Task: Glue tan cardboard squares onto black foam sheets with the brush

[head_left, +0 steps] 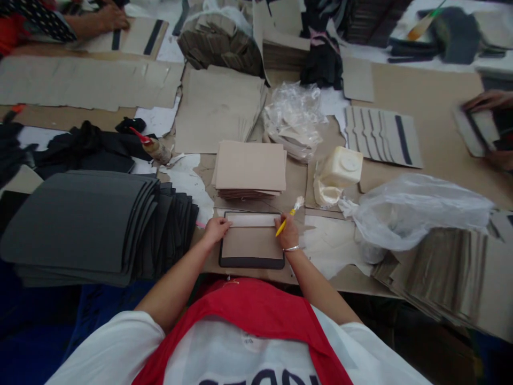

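In front of my body lies a beige panel (252,246) with a dark border, flat on the table. A pale strip (254,220) runs across its far edge. The fingers of my left hand (216,230) pinch the strip's left end at the panel's corner. My right hand (288,234) is closed round a yellow brush (294,210) with white, glue-like stuff on its tip, and its fingertips also touch the strip's right end. Just beyond the panel sits a stack of beige boards (251,166).
Dark grey sheets (76,214) are piled at left. A white plastic container (340,167) and a clear plastic bag (420,208) stand at right, near stacked boards (444,272). A bottle with a red tip (158,149) lies left. Other people's hands (108,18) work across the table.
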The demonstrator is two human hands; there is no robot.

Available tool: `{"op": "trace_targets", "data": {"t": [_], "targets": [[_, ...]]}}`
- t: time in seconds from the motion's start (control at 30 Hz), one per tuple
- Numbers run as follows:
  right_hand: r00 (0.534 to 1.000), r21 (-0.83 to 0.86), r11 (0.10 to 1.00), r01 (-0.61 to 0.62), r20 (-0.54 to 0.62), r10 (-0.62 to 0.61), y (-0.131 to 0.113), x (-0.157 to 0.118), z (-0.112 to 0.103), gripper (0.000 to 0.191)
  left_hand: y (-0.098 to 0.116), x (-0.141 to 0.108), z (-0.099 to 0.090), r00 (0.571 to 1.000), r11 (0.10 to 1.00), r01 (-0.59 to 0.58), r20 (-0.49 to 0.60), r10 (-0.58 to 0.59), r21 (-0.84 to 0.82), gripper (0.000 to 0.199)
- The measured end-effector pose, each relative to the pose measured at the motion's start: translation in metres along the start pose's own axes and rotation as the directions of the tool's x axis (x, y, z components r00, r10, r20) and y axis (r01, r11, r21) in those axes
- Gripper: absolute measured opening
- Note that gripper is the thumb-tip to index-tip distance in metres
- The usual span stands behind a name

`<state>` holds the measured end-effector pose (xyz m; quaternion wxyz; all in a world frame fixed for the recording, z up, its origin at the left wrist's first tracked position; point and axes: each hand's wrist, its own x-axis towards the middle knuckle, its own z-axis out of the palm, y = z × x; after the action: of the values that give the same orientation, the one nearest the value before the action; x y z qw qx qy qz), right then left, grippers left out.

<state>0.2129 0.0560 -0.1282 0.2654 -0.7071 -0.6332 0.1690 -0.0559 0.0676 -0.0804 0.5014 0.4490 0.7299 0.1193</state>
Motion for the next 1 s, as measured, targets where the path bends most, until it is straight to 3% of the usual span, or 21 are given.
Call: {"op": "trace_targets", "data": {"t": [0.1,0.2,0.47,0.6,0.67,0.73,0.8,0.87,0.93,1.0], "targets": [[1.0,-0.031,0.999,-0.011,0.005,0.011,0.002,0.002,0.009,0.03,-0.002,0.008,0.003,0.993,0.996,-0.012,-0.12,0.022,0.084,0.028],[1.0,-0.043,0.999,0.002,0.012,-0.001,0.004,0.003,0.013,0.031,-0.002,0.012,0.004,0.984,0.991,-0.019,-0.174,0.042,0.13,0.028],[0.999,-0.062,0.998,0.032,0.025,-0.03,0.005,0.005,0.018,0.029,-0.001,0.011,0.007,0.977,0.978,-0.018,-0.206,0.062,0.208,0.028],[0.999,-0.101,0.994,0.03,0.035,-0.027,0.004,0.007,0.016,0.03,0.001,0.008,0.006,0.978,0.937,-0.004,-0.192,0.076,0.35,0.028],[1.0,-0.127,0.992,0.02,0.013,-0.019,0.005,0.007,0.011,0.033,0.0,0.005,0.005,0.963,0.894,-0.027,-0.228,0.144,0.448,0.028],[0.999,-0.152,0.988,0.028,-0.034,-0.033,0.004,0.004,0.006,0.034,-0.002,-0.001,0.008,0.917,0.82,-0.097,-0.268,0.294,0.565,0.033],[0.993,-0.148,0.984,0.098,-0.047,-0.106,0.0,-0.002,0.005,0.029,-0.004,-0.007,0.016,0.858,0.695,-0.255,-0.174,0.483,0.672,0.041],[0.97,-0.1,0.965,0.241,0.013,-0.241,-0.005,-0.012,0.007,0.023,-0.006,-0.014,0.03,0.798,0.542,-0.453,0.052,0.6,0.708,0.047],[0.928,-0.043,0.928,0.369,0.081,-0.365,-0.008,-0.023,0.011,0.024,-0.009,-0.017,0.043,0.754,0.442,-0.574,0.233,0.615,0.69,0.056],[0.913,-0.026,0.918,0.397,0.115,-0.392,-0.007,-0.031,0.013,0.027,-0.013,-0.018,0.05,0.771,0.436,-0.57,0.27,0.577,0.696,0.069]]}}
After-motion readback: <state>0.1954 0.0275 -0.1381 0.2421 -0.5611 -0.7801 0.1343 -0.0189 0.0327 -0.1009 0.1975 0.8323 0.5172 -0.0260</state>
